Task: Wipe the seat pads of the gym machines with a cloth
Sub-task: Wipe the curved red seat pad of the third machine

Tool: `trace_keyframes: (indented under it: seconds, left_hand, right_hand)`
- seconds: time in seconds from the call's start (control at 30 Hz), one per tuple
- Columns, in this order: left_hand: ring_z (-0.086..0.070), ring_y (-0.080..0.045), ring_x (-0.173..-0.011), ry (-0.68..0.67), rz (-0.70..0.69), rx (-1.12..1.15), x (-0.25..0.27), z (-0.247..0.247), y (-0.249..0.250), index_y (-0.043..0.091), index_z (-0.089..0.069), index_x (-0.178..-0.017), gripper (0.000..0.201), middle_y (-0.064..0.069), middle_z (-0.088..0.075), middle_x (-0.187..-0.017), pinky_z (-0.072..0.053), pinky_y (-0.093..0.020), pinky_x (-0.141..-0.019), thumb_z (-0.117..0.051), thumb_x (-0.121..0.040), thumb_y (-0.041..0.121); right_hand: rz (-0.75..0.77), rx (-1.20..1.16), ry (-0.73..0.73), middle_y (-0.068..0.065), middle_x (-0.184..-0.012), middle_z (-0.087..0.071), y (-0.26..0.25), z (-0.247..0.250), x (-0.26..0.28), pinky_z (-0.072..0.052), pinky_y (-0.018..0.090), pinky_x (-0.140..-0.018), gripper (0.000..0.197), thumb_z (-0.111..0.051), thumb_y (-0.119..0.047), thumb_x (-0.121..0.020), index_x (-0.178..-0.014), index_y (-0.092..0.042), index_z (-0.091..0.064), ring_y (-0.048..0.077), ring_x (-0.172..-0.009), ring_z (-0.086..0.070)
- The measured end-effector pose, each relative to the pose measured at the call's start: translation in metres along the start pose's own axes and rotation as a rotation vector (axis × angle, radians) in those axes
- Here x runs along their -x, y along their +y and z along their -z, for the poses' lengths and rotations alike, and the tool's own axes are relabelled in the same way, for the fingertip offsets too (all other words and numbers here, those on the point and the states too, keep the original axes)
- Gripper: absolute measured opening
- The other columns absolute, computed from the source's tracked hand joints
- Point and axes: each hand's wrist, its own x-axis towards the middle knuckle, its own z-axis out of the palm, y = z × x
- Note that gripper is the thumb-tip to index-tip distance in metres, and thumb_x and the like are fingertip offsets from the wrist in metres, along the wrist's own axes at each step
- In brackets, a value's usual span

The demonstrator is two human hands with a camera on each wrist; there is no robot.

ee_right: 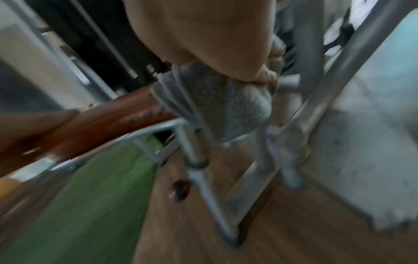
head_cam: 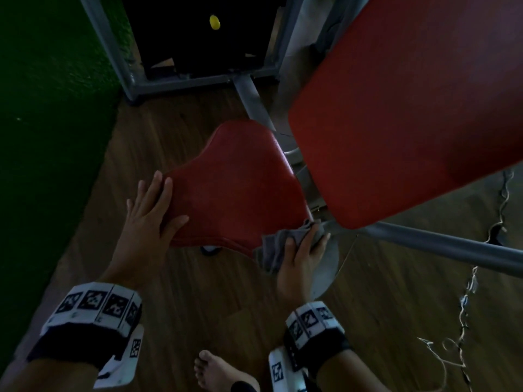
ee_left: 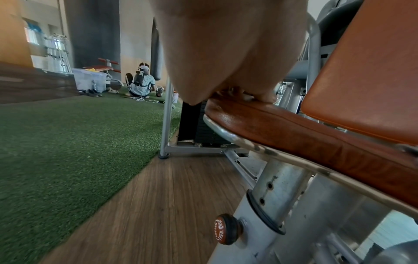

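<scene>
A red seat pad [head_cam: 237, 188] stands low in the middle of the head view, with a large red back pad [head_cam: 407, 108] tilted above it at the right. My left hand [head_cam: 150, 210] lies flat on the seat's near left corner, fingers straight; the left wrist view shows its fingers [ee_left: 260, 94] resting on the seat pad [ee_left: 316, 139]. My right hand [head_cam: 302, 256] grips a bunched grey cloth [head_cam: 274, 250] at the seat's near right corner. In the blurred right wrist view the cloth [ee_right: 217, 105] hangs over the seat edge [ee_right: 95, 125].
Grey steel frame tubes [head_cam: 441, 244] run right of the seat, and a black weight stack [head_cam: 203, 35] stands behind. An adjustment knob [ee_left: 227, 229] sticks out of the seat post. Green turf [head_cam: 48, 108] lies left, wood floor [head_cam: 215, 295] below, with my bare foot [head_cam: 215, 372]. A person [ee_left: 142, 82] sits far off.
</scene>
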Motion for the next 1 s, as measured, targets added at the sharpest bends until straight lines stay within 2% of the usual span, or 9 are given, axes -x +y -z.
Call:
trace_keyframes:
  seconds: [0.1, 0.2, 0.3, 0.37, 0.5, 0.6, 0.73, 0.83, 1.0]
  left_hand:
    - [0.018, -0.012, -0.147, 0.007, -0.005, 0.018, 0.001, -0.002, -0.001, 0.032, -0.002, -0.153, 0.076, 0.014, 0.012, -0.160, 0.008, -0.039, -0.118, -0.038, -0.089, 0.053]
    - [0.018, -0.012, -0.147, 0.001, -0.007, 0.027, 0.000, -0.001, 0.000, 0.031, -0.002, -0.154, 0.078, 0.013, 0.012, -0.161, 0.008, -0.039, -0.119, -0.037, -0.088, 0.054]
    - [0.019, -0.011, -0.147, 0.001, 0.003, 0.038, 0.001, -0.002, 0.001, 0.032, -0.002, -0.154, 0.078, 0.015, 0.012, -0.161, 0.007, -0.041, -0.120, -0.038, -0.088, 0.053]
    - [0.017, -0.012, -0.147, 0.007, 0.002, 0.044, 0.000, -0.002, 0.001, 0.031, -0.004, -0.154, 0.078, 0.013, 0.011, -0.161, 0.006, -0.043, -0.120, -0.039, -0.088, 0.052]
    - [0.018, -0.012, -0.147, -0.013, 0.034, 0.061, -0.001, -0.001, 0.001, 0.031, -0.003, -0.154, 0.079, 0.014, 0.011, -0.161, 0.006, -0.045, -0.120, -0.040, -0.087, 0.052]
    - [0.018, -0.014, -0.147, -0.018, 0.033, 0.060, -0.002, 0.000, 0.001, 0.031, -0.003, -0.154, 0.079, 0.013, 0.011, -0.161, 0.006, -0.047, -0.120, -0.040, -0.088, 0.052]
    - [0.017, -0.013, -0.147, -0.013, 0.040, 0.068, -0.003, 0.000, 0.003, 0.031, -0.004, -0.154, 0.079, 0.012, 0.010, -0.161, 0.005, -0.048, -0.120, -0.041, -0.087, 0.051]
    - [0.017, -0.012, -0.146, -0.008, 0.061, 0.071, -0.002, 0.000, 0.006, 0.032, -0.005, -0.154, 0.077, 0.014, 0.010, -0.161, 0.005, -0.047, -0.120, -0.042, -0.088, 0.049]
    - [0.014, -0.017, -0.147, 0.007, 0.066, 0.065, -0.003, 0.000, 0.009, 0.026, -0.007, -0.154, 0.079, 0.008, 0.006, -0.161, 0.002, -0.051, -0.120, -0.042, -0.087, 0.047]
  right_hand:
    - [0.011, 0.063, 0.014, 0.006, -0.160, 0.019, 0.007, 0.002, -0.016, -0.009, 0.041, -0.121, 0.062, -0.027, -0.039, -0.101, -0.155, -0.015, -0.008, 0.018, -0.147, 0.017]
    - [0.007, 0.031, 0.041, 0.007, -0.159, 0.023, -0.002, -0.007, 0.009, -0.006, 0.039, -0.120, 0.066, -0.027, -0.045, -0.101, -0.154, -0.021, 0.002, 0.020, -0.146, 0.015]
    - [0.024, -0.009, -0.019, 0.003, -0.154, 0.034, -0.009, -0.010, 0.029, 0.002, 0.040, -0.117, 0.068, -0.032, -0.041, -0.101, -0.148, -0.030, 0.016, 0.024, -0.145, 0.021]
    - [0.037, 0.004, -0.028, 0.006, -0.155, 0.031, -0.006, -0.007, 0.020, 0.002, 0.044, -0.115, 0.068, -0.032, -0.047, -0.100, -0.146, -0.033, 0.016, 0.029, -0.145, 0.017]
    - [0.074, -0.031, 0.018, 0.005, -0.160, 0.017, 0.012, -0.001, -0.002, -0.017, 0.058, -0.116, 0.074, -0.026, -0.061, -0.089, -0.153, -0.034, -0.001, 0.029, -0.147, 0.005]
    - [0.069, -0.057, 0.047, 0.005, -0.159, 0.020, 0.007, -0.006, 0.008, -0.011, 0.055, -0.118, 0.069, -0.022, -0.057, -0.092, -0.151, -0.035, 0.004, 0.026, -0.147, 0.009]
    - [0.071, -0.074, -0.033, -0.006, -0.153, 0.036, -0.006, -0.012, 0.031, 0.002, 0.044, -0.116, 0.069, -0.019, -0.061, -0.090, -0.146, -0.042, 0.017, 0.026, -0.145, 0.022]
    - [0.123, -0.015, -0.089, 0.000, -0.155, 0.031, 0.007, 0.003, 0.015, 0.004, 0.041, -0.114, 0.074, -0.021, -0.063, -0.088, -0.149, -0.037, 0.012, 0.024, -0.145, 0.021]
    - [0.141, -0.040, -0.072, 0.005, -0.160, 0.017, 0.020, 0.015, -0.015, -0.004, 0.041, -0.121, 0.072, -0.024, -0.055, -0.094, -0.154, -0.025, 0.002, 0.017, -0.147, 0.014]
